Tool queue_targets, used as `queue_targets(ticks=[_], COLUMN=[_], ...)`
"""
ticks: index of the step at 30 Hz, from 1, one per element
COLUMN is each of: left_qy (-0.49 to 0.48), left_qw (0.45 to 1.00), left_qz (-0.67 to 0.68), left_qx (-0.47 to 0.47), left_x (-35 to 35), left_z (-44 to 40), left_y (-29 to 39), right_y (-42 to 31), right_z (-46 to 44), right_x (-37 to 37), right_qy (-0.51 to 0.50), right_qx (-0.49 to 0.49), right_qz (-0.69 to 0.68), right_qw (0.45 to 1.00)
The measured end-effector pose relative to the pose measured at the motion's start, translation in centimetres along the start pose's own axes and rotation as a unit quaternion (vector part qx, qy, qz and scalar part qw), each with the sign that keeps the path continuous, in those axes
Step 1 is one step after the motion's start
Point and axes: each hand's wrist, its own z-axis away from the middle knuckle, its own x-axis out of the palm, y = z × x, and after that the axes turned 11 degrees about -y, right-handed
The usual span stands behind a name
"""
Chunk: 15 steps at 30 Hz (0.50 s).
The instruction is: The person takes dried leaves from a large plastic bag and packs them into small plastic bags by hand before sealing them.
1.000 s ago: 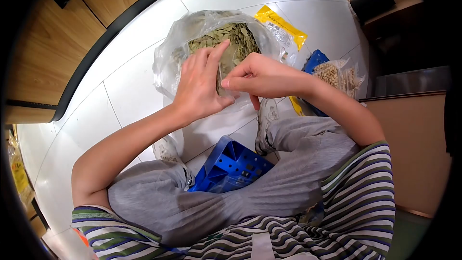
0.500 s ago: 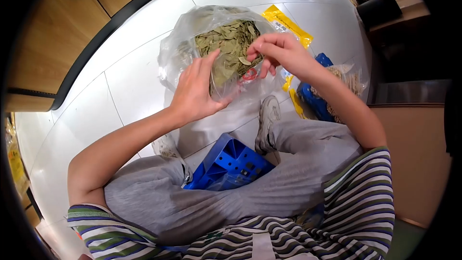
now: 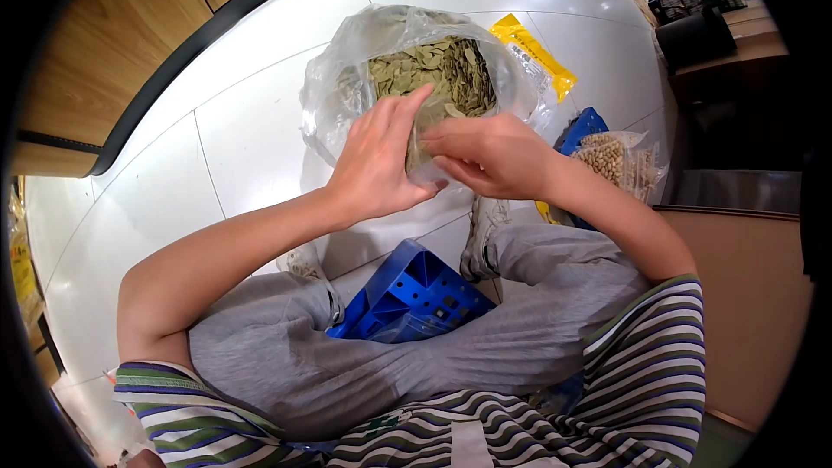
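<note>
A large clear plastic bag [image 3: 328, 108] stands on the floor in front of me, its mouth wide and full of dried leaves [image 3: 429, 68] that look like bay leaves. My left hand [image 3: 373, 160] is curled around a small clear plastic bag [image 3: 419, 149] with some leaves inside, held at the near edge of the large bag. Bent fingers of my right hand [image 3: 498, 156] are drawn together over the small bag, close to the left thumb. What they pinch, if anything, is hidden.
A yellow-and-clear packet [image 3: 536, 59] lies beyond my right hand. Right of it are a blue crate [image 3: 582, 128] and a clear bag of pale beans or nuts [image 3: 602, 156]. Between my legs sits another blue crate [image 3: 416, 295]. A wooden cabinet [image 3: 113, 43] borders the left side.
My right hand has moved left and down from the leaves to the small bag, its fingers closing together. The red thing beside the small bag is now out of sight.
</note>
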Motion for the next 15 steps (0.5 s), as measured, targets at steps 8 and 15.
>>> queue_targets(ticks=[8,15], left_qy=[-0.020,-0.062], left_qw=[0.999,0.997], left_qz=[0.025,0.051], left_qx=[0.005,0.003], left_x=[0.0,-0.2], left_z=[0.1,0.2], left_y=[0.3,0.6], right_y=[-0.8,-1.2], right_z=[0.5,0.4], right_x=[-1.4,-0.7], right_qy=[-0.058,-0.143], right_qx=[0.012,-0.016], right_qz=[0.003,-0.024], right_qw=[0.998,0.989])
